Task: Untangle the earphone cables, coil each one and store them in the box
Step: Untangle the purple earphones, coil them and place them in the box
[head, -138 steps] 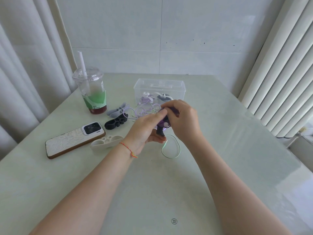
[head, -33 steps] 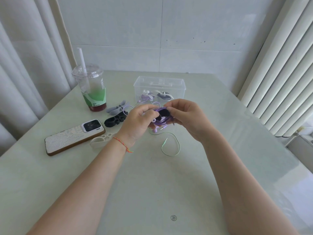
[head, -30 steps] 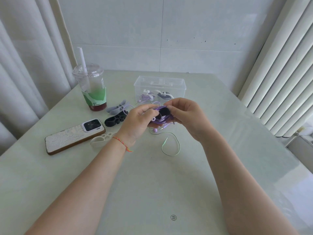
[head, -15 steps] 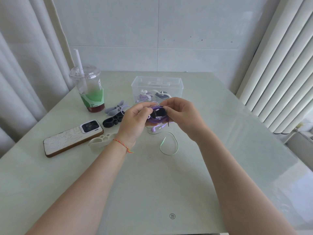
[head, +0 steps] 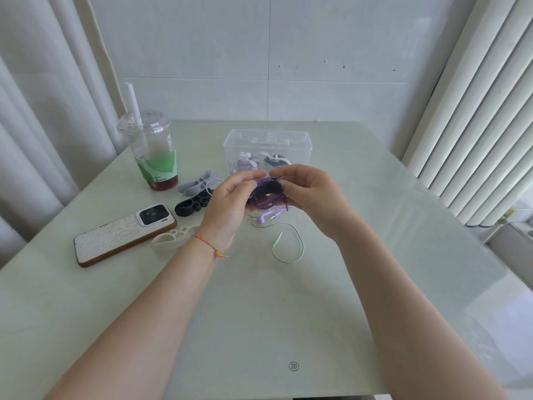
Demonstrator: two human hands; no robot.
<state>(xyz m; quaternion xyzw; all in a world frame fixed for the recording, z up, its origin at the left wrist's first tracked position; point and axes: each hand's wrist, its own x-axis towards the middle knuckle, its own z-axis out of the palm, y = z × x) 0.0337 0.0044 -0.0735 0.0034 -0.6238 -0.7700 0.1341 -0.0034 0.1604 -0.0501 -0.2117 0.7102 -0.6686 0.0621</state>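
Observation:
Both hands hold a coiled purple earphone cable (head: 266, 202) wrapped in a dark cable holder (head: 266, 189) above the table's middle. My left hand (head: 230, 202) grips the bundle from the left, and my right hand (head: 310, 196) pinches it from the right. A purple earbud and plug (head: 266, 216) dangle below the bundle. On the table under the hands lies a loose green earphone cable (head: 288, 243). Just behind the hands stands the clear plastic box (head: 268, 140), with two coiled earphones inside.
A drink cup with straw (head: 151, 157) stands at the back left. A phone (head: 124, 233) lies face down at the left. Beside it lie a white holder (head: 170, 241), a black holder (head: 191, 207) and a grey holder (head: 196, 184). Curtains flank the table.
The loose purple cable has been wound into a tight bundle held in the dark holder. Both hands have stayed close together in front of the box, turning the bundle slightly.

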